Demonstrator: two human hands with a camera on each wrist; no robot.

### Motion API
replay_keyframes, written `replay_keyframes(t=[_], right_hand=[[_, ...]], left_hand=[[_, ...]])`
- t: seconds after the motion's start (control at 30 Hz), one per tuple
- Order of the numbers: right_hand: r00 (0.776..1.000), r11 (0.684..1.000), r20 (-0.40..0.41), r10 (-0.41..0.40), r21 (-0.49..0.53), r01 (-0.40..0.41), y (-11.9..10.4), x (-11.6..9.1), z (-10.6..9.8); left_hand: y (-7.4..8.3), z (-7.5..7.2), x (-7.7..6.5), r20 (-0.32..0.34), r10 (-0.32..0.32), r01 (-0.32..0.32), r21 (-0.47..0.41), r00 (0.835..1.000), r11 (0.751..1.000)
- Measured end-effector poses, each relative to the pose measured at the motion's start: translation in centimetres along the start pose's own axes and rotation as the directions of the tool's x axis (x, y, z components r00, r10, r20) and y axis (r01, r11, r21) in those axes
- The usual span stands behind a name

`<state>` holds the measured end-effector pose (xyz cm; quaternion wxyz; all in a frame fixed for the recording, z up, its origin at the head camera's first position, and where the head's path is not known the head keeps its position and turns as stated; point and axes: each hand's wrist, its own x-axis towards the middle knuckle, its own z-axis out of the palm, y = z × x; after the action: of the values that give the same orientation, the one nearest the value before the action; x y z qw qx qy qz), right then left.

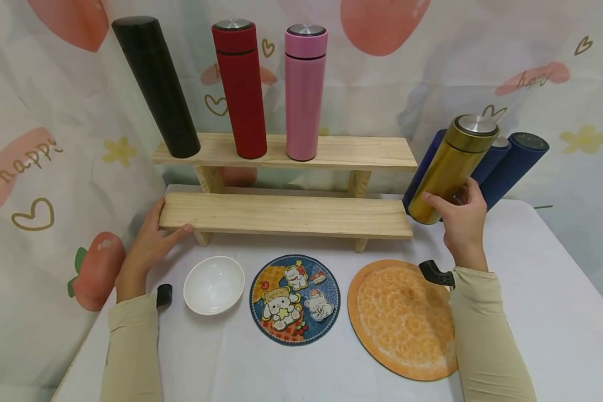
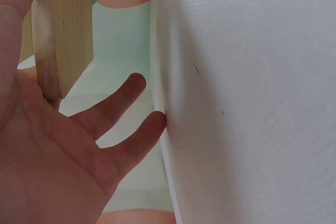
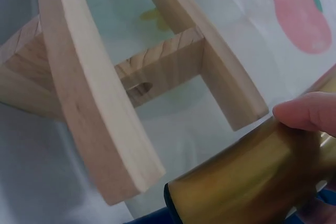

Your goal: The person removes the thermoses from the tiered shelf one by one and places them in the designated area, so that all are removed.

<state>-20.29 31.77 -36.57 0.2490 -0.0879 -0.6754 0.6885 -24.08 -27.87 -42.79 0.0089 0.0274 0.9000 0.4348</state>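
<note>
My right hand point(image 1: 465, 226) grips a gold thermos point(image 1: 454, 167) with a steel lid, tilted in the air by the right end of the two-tier wooden rack point(image 1: 286, 215). In the right wrist view, the thumb lies along the gold thermos point(image 3: 247, 177) near the ends of the boards. My left hand point(image 1: 148, 245) holds the left end of the lower board, thumb at its front. The left wrist view shows two straight fingers point(image 2: 136, 140) off the wood. On the upper board stand a black thermos point(image 1: 158, 95), a red thermos point(image 1: 241, 95) and a pink thermos point(image 1: 304, 100).
Several blue thermoses point(image 1: 515, 164) stand at the right behind the gold one, partly hidden. In front of the rack lie a white bowl point(image 1: 214, 286), a round cartoon mat point(image 1: 301, 279) and a round orange mat point(image 1: 402, 318). A printed cloth point(image 1: 457, 78) hangs behind.
</note>
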Motion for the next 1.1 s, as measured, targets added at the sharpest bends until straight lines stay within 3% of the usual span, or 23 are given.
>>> replay_keyframes(t=[0.83,1.1], right_hand=[[0.99,0.961,0.079,0.12,-0.261,-0.096,4.0,1.5,-1.8],[0.988,0.951,0.106,0.113,-0.3,-0.077,5.1,1.6,-2.0]], left_hand=[[0.2,0.0,-0.2,-0.004,0.005,-0.005,-0.011,1.0,1.0],[0.1,0.1,-0.2,-0.001,-0.005,0.005,-0.015,1.0,1.0]])
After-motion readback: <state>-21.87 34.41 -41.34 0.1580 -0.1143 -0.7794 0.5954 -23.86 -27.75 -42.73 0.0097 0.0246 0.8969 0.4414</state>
